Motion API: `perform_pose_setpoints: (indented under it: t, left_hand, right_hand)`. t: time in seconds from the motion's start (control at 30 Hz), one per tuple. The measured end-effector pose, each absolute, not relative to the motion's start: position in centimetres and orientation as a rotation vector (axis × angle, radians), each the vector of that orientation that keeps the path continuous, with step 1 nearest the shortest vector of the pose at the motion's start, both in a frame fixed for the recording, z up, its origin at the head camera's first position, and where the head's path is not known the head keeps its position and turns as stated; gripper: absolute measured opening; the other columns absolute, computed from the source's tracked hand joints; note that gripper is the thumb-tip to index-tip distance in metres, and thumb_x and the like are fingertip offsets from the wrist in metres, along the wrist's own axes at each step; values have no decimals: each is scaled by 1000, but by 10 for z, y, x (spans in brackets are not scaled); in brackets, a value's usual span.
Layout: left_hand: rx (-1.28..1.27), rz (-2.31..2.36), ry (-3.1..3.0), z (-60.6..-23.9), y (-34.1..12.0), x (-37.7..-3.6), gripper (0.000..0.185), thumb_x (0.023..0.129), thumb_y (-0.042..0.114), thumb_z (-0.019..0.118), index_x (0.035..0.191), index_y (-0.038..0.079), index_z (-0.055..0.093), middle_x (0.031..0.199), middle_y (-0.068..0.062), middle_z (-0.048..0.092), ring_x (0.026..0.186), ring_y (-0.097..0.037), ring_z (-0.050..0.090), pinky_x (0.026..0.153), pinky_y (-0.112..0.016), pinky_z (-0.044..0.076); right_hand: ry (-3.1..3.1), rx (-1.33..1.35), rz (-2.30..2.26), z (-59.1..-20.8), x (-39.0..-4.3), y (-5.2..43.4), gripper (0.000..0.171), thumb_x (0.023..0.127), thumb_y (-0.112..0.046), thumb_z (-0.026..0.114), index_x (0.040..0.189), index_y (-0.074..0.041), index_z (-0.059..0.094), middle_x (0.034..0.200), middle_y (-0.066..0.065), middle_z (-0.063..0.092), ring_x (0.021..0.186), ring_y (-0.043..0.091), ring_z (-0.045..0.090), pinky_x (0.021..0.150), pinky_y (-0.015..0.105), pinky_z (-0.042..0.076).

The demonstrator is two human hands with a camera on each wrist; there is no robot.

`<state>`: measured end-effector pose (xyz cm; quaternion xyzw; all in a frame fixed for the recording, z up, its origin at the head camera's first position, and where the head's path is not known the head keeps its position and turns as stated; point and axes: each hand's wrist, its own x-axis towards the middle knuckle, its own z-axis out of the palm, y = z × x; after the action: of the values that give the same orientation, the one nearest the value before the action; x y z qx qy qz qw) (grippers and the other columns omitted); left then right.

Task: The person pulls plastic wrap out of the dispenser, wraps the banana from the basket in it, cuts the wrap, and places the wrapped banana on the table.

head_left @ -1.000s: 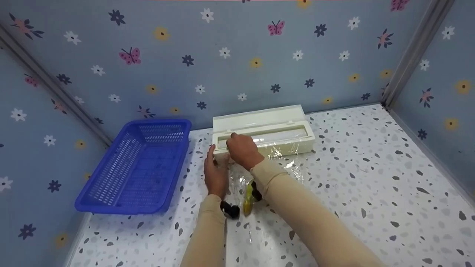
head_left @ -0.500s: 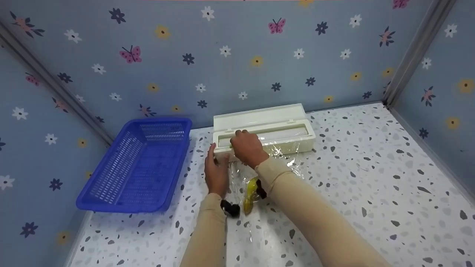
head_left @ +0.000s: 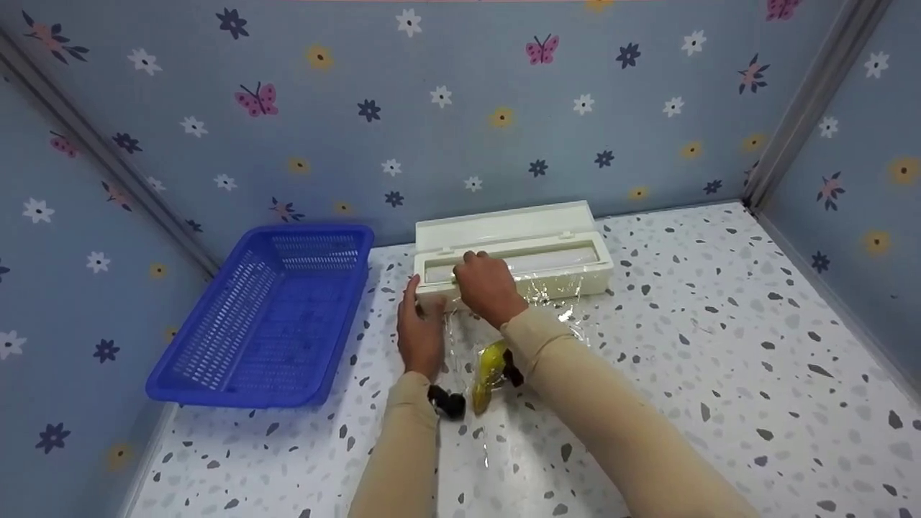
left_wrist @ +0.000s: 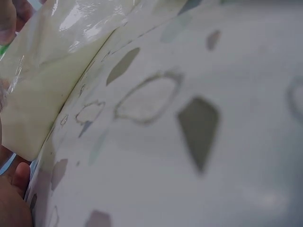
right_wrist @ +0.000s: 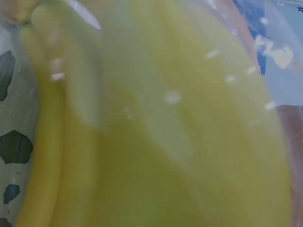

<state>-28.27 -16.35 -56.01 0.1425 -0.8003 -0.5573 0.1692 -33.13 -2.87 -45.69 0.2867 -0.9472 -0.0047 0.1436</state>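
Observation:
A cream cling-film dispenser box (head_left: pixel 554 267) lies at the back of the table with its lid (head_left: pixel 504 224) open. My right hand (head_left: pixel 486 285) rests on its front edge, fingers curled over the cutter slide. A sheet of clear film (head_left: pixel 568 316) is drawn out over the table toward me. A yellow banana (head_left: pixel 489 367) lies under that film between my forearms, and it fills the right wrist view (right_wrist: pixel 142 142). My left hand (head_left: pixel 419 334) lies flat on the film by the box's left corner (left_wrist: pixel 42 94).
A blue plastic basket (head_left: pixel 266 316), empty, stands at the left against the wall. Flowered blue walls close the back and both sides. The speckled white table (head_left: pixel 719 345) stretches bare to the right of the box.
My right hand has slid a little to the right along the dispenser's front edge. The left hand has stayed in place on the film.

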Motion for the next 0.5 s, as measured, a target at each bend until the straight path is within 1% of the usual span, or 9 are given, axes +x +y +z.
perform_pose_setpoints:
  t: [0.17, 0.33, 0.5]
  left_hand:
    - [422, -1573, -2276, -560, -163, -283, 66, 94, 62, 58, 153, 47, 33, 146, 3, 48, 125, -20, 52, 100, -46, 44]
    - [403, -1560, -2260, -561, -164, -284, 66, 94, 57, 61, 153, 44, 35, 141, 2, 51, 121, -21, 55, 98, -45, 46]
    - [388, -1544, -2273, -561, -165, -285, 66, 94, 55, 62, 153, 46, 34, 139, 2, 52, 120, -20, 56, 96, -44, 48]
  right_hand:
    - [-2687, 808, 2, -461, -331, -23, 15, 94, -9, 61, 90, -9, 76, 89, 12, 66, 81, 26, 66, 63, 42, 58]
    - [-2659, 811, 35, -462, -331, -19, 15, 92, -5, 61, 90, -7, 76, 88, 13, 66, 79, 27, 66, 61, 43, 58]
    - [-2678, 798, 33, -460, -332, -16, 13, 94, -10, 64, 95, -9, 77, 91, 13, 66, 81, 27, 65, 62, 43, 58]
